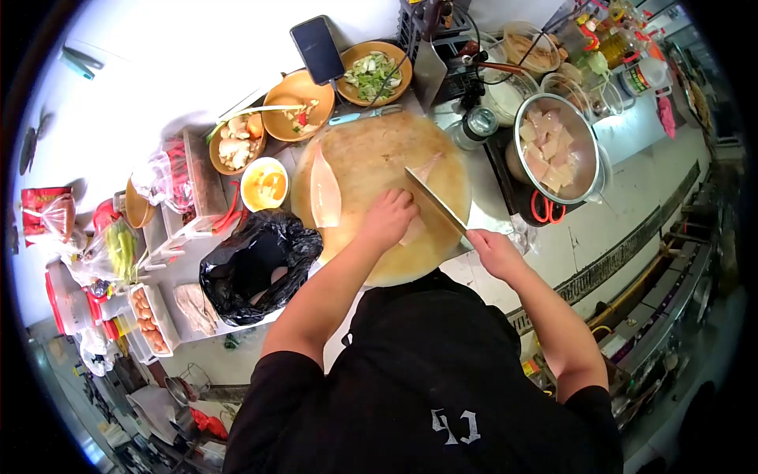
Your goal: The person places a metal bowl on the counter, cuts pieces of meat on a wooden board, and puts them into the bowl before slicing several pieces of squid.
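My right hand point(493, 251) is wrapped round the handle of a kitchen knife point(434, 199), whose long blade slants across the round wooden chopping board point(367, 146). My left hand point(392, 212) rests on the board left of the blade, fingers bent and bunched, pressing on a pale pink piece of flesh point(412, 231) that shows beside the palm. Past the blade lies another bit of this flesh point(427, 167). A long, pointed slab point(324, 189), pale and smooth like a squid body, lies on the board's left side.
A metal bowl point(587, 130) of cut squares stands right, red-handled scissors point(548, 207) below it. Behind the board are a blue-handled knife point(365, 115), a bowl of chopped greens point(406, 73) and a phone point(317, 49). A black-bagged bin point(225, 272) and eggs point(148, 317) are left.
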{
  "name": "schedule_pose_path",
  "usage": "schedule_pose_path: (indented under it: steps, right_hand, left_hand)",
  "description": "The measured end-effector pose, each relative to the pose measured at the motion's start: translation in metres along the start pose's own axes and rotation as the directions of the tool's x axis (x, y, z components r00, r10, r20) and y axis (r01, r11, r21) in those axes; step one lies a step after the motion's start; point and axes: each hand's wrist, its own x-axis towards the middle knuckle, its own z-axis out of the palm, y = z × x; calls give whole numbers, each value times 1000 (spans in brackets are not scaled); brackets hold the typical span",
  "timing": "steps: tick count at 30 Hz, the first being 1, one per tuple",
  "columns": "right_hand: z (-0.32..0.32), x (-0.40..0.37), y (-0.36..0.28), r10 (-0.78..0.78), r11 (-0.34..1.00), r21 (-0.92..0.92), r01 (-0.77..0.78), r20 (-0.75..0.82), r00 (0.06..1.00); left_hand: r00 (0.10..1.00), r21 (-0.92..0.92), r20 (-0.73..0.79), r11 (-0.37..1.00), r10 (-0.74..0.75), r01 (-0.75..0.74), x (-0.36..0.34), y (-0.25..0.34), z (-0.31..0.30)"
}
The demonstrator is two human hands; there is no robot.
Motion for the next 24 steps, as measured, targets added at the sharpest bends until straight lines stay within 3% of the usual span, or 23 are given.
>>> schedule_pose_path:
  steps: [1,3,4,6,9,15,20,22,24]
  right_hand:
    - [-2,-4,-3,22,1000,-9,-22,21,1000]
    - [-4,-11,-11,41,999,-17,-41,43,998]
    - [-2,-17,-13,17,1000,15,-18,52,999]
    - [5,-21,-13,-15,998,65,10,81,997]
    - [18,-22,-22,-82,994,84,74,106,991]
    - [27,-24,-38,-84,996,-15,88,168,982]
    - [31,-30,-48,-81,994,-66,91,138,987]
    - [34,-31,-56,19,976,-215,19,175,984]
    - [44,-22,-52,-23,978,-202,55,158,987]
  left_hand:
    - [1000,-2,0,1000,0,0,-4,0,8]
    - [963,-48,-258,997,-78,68,-21,0,17]
    - [963,-48,-256,996,-79,69,-30,2,11]
    - [977,-211,-118,966,-179,151,-49,3,-2]
    - [986,-112,-98,986,-135,124,-60,-4,-1]
    - [985,-81,-39,983,-167,164,-66,-9,4]
    - [986,-118,7,979,-168,167,-69,-12,6]
    - [983,-141,35,973,-179,182,-68,-13,5]
    - [983,-164,48,969,-178,184,-68,-15,4]
